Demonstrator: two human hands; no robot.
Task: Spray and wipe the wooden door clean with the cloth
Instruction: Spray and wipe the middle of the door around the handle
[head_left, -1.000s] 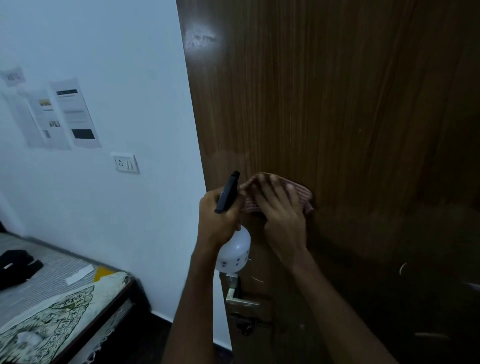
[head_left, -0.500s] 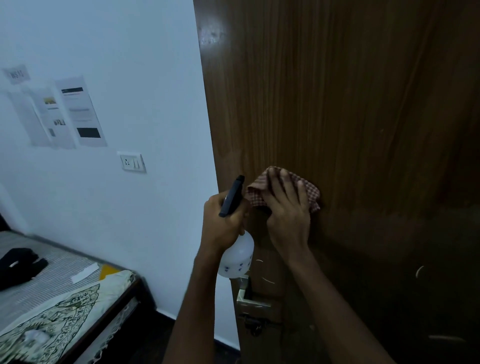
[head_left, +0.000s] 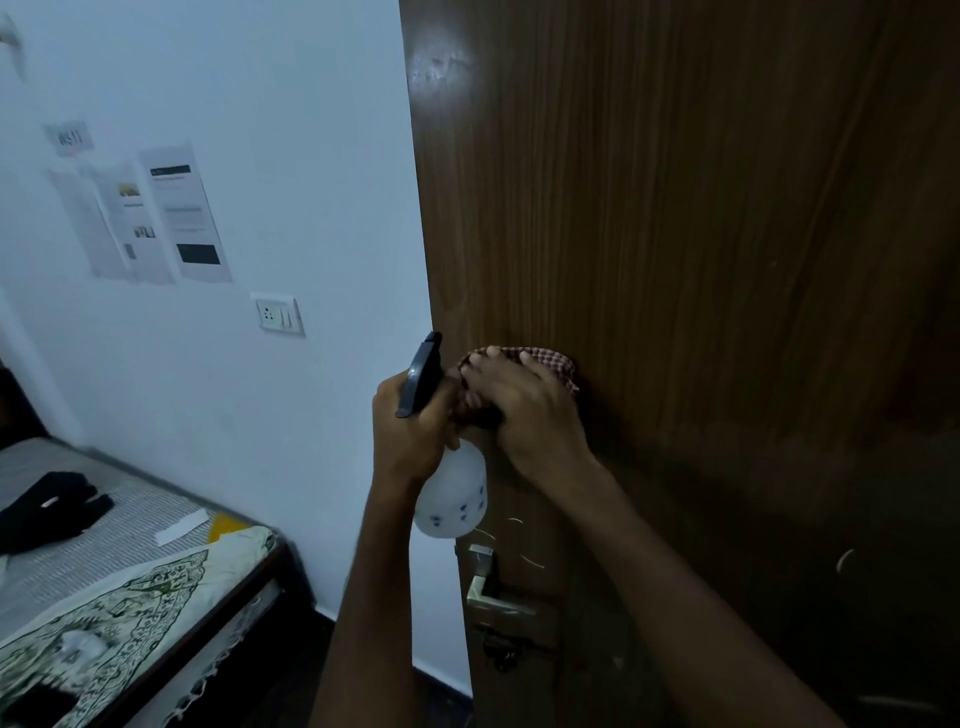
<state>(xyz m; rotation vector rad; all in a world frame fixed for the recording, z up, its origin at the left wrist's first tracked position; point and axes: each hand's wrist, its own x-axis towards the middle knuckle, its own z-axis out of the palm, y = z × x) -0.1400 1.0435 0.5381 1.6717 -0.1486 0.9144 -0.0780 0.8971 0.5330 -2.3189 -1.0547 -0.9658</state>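
Note:
A dark brown wooden door (head_left: 675, 234) fills the right half of the view. My right hand (head_left: 524, 410) presses a red-and-white checked cloth (head_left: 550, 361) flat against the door near its left edge, fingers spread over the cloth. Just left of it, my left hand (head_left: 410, 431) grips the neck of a white spray bottle (head_left: 452, 499) with a black trigger head (head_left: 422, 374), nozzle pointing up toward the door. The bottle's round body hangs below my fist.
A metal door handle (head_left: 491, 592) and latch sit below the bottle. A white wall (head_left: 291, 156) with taped papers (head_left: 156, 218) and a switch plate (head_left: 278, 314) lies to the left. A bed (head_left: 119, 582) with black clothing stands at lower left.
My right hand has slid the cloth leftward toward the door's edge, close to the spray bottle. The left hand keeps holding the bottle in the same pose.

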